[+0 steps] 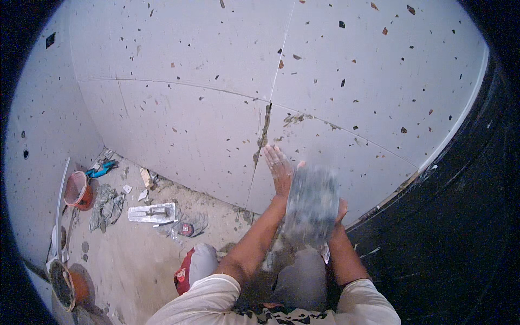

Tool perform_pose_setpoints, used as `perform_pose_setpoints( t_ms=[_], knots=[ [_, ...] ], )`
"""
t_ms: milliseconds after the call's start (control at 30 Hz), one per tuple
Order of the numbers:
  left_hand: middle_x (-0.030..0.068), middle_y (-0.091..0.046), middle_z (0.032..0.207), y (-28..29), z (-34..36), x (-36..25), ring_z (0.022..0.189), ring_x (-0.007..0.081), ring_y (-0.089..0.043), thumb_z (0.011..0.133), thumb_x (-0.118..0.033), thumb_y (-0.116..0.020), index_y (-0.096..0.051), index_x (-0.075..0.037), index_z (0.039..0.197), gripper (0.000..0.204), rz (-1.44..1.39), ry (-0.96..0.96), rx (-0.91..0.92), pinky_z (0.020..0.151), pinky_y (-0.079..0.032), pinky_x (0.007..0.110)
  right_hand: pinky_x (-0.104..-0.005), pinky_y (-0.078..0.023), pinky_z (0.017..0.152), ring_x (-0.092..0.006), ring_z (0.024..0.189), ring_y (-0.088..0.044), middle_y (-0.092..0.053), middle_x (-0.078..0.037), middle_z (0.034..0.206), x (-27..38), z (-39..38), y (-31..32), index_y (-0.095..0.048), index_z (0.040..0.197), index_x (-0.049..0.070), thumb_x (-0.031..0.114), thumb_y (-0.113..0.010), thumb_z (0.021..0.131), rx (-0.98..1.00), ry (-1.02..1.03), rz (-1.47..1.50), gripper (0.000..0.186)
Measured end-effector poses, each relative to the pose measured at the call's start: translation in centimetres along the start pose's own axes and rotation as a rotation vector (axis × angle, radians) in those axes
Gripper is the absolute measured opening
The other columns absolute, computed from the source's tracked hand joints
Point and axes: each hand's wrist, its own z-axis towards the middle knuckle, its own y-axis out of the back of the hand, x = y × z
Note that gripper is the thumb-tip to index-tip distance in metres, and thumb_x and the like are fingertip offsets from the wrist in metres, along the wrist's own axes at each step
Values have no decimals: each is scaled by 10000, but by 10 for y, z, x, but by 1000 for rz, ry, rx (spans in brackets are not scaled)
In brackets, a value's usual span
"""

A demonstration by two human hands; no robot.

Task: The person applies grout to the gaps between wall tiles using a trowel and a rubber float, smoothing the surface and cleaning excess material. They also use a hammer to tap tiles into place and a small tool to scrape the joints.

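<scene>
Pale wall (206,54) flecked dark; second wall (43,108) left; dusty floor (122,260); black surface (460,216) right.

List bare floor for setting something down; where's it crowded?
Largest bare patch: floor between lower bucket on the left, trowel above and left knee on the right. Crowded: far-left corner, with upper bucket, crumpled plastic and blue item; also before the body, with left hand and blurred slab.
</scene>
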Motion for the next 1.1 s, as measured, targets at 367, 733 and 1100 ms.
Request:
perform_pose_setpoints(
  t_ms=[367,733,1100],
  knots=[
    [382,-60,1519,7,-10,5,1428,527,-43,901,-425,-548,-139,120,1463,884,-68,-47,99,1169,-70,583,-445,-468,533,-348,593,-601,-618,-140,750,13,48,-11,-591,846,37,190,-650,788,441,-148,-88,174],
    [374,-51,1526,-7,-34,15,1432,519,-37,905,-446,-532,-131,90,1479,882,-25,-75,187,1172,-69,575,-473,-482,521,-401,564,-591,-562,-194,638,22,71,-18,-533,834,12,213,-624,812,269,-112,243,222],
    [366,-42,1533,-23,-42,19,1437,511,-30,910,-467,-515,-123,60,1496,880,-6,-86,219,1175,-68,566,-443,-503,504,-350,595,-616,-617,-152,714,3,52,-4,-657,999,-8,229,-637,813,290,6,153,302]
  ],
)
